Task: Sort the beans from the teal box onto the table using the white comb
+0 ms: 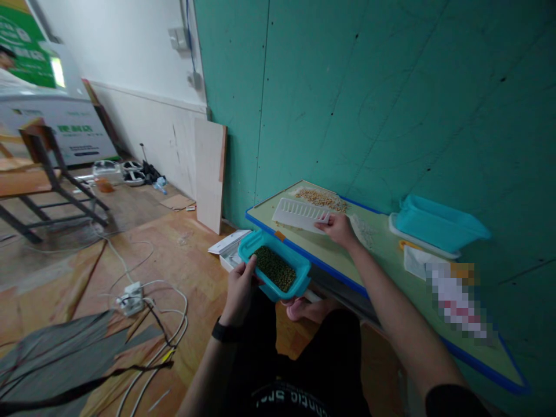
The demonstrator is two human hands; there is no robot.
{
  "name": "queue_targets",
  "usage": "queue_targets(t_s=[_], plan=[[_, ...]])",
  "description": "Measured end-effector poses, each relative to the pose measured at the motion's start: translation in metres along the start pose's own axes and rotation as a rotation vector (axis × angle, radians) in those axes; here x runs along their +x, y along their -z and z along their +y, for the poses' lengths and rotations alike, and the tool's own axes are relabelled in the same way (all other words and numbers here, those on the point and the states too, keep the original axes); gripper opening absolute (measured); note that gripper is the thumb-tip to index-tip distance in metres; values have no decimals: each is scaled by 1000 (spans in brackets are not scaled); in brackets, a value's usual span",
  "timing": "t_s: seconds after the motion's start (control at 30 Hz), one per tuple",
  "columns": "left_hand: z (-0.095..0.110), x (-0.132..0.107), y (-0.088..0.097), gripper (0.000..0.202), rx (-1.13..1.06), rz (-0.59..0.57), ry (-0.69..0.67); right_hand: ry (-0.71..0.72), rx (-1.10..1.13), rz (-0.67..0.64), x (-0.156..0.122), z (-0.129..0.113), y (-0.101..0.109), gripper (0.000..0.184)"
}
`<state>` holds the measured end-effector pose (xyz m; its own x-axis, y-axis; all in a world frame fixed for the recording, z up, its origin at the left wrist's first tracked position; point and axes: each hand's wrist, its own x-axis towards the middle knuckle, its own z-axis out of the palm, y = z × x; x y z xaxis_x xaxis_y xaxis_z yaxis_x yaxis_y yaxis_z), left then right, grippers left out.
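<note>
My left hand grips the near-left rim of a turquoise plastic container, its thumb over the edge. Small green beans cover the container's floor. It is held above my lap, beside the table's front edge. In my right hand is the right end of a white slotted plastic tray, pinched between fingers and thumb, low over the table. Behind that tray lies a spread of pale yellow beans. A whitish, grain-like pile lies just right of my right hand.
The narrow table has a blue edge and stands against a green wall. On its right are another turquoise container on a white lid, and a white packet. An open white box sits below; cables and a power strip cross the floor.
</note>
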<state>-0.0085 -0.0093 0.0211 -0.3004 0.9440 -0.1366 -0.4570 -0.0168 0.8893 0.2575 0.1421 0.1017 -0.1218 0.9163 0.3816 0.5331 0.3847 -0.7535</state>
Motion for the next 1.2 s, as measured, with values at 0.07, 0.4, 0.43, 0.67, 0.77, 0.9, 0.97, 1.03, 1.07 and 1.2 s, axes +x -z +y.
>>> queue_targets(t_s=[0.07, 0.4, 0.43, 0.67, 0.77, 0.9, 0.97, 1.03, 1.07, 1.2], plan=[[-1, 0, 0, 52, -9, 6, 4, -1, -2, 7, -4, -2, 2, 14], [-8, 3, 2, 53, -36, 9, 5, -11, -120, 71, -44, -5, 31, 14], [-8, 2, 1, 53, -29, 11, -1, 9, -146, 72, -52, -6, 32, 16], [-8, 0, -3, 49, 4, 19, -39, 160, -401, 154, -108, -36, 13, 26], [-6, -3, -5, 47, -28, 10, -22, 255, -484, 210, -123, -49, -5, 27], [0, -11, -9, 49, -71, -21, 26, 360, -535, 260, -134, -63, -26, 25], [1, -15, -12, 49, -76, -34, 43, 384, -518, 261, -137, -68, -31, 25], [0, -18, -13, 48, -79, -47, 52, 386, -486, 261, -137, -71, -31, 24], [0, -18, -13, 48, -80, -49, 54, 375, -471, 270, -135, -70, -30, 23], [0, -14, -10, 50, -68, -32, 43, 260, -419, 343, -112, -58, -15, 23]])
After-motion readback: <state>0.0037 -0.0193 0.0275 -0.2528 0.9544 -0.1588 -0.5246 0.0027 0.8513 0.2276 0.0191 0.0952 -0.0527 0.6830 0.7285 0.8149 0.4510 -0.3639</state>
